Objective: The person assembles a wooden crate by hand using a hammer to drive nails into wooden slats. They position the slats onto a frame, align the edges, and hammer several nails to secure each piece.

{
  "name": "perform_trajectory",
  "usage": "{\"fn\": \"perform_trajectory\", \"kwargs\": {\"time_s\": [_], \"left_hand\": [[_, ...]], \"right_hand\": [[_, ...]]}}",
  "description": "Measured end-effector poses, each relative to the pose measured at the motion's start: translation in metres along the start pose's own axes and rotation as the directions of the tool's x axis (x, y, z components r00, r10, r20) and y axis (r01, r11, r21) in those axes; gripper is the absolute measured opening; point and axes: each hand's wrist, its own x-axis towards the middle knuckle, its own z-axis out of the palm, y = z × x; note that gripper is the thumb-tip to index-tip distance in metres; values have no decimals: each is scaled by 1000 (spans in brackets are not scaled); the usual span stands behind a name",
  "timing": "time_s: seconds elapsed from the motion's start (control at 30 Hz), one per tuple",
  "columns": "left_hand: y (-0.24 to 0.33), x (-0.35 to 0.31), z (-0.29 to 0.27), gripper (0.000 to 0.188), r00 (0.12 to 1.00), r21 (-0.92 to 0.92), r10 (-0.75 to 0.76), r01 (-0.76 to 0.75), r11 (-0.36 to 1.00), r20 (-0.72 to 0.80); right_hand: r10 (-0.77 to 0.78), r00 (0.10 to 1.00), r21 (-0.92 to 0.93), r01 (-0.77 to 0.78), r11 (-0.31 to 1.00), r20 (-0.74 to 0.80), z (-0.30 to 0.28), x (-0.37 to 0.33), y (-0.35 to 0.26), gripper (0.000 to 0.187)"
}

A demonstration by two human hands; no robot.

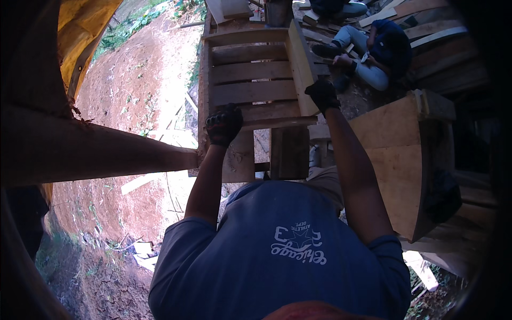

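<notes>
Slatted wooden crate (250,92): likely stiff, heavyish; best held by opposite sides. Gloved left hand (224,125) curled at near-left corner; right hand (322,96) clasps side board (301,66).

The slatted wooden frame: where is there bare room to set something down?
Inside it, slats look bare between far board and near board. Left of it, reddish dirt lies open above the beam. Right is crowded: wooden box, seated person, loose planks.

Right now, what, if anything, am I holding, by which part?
A slatted wooden frame: right hand gripping the near end of its right side board; left hand at its near left corner, grip unclear.
</notes>
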Motion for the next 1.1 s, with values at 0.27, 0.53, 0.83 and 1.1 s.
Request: {"fn": "perform_trajectory", "kwargs": {"time_s": [0.27, 0.53, 0.83, 1.1], "left_hand": [[1, 1, -2, 28, 1000, -28, -16, 16, 999, 0], [1, -1, -3, 29, 999, -34, 0, -1, 999, -45], [4, 0, 2, 24, 997, -29, 13, -15, 999, -71], [4, 1, -9, 22, 1000, -36, -9, 8, 999, -28]], "right_hand": [[-50, 999, -148, 48, 988, -13, 14, 5, 9, 22], [-48, 999, -30, 48, 998, -2, -17, -9, -6, 44], [-93, 995, -38, 92, 995, -21, 8, 5, 27, 43], [-221, 975, -115, 216, 970, -31, -9, -4, 5, 38]]}}
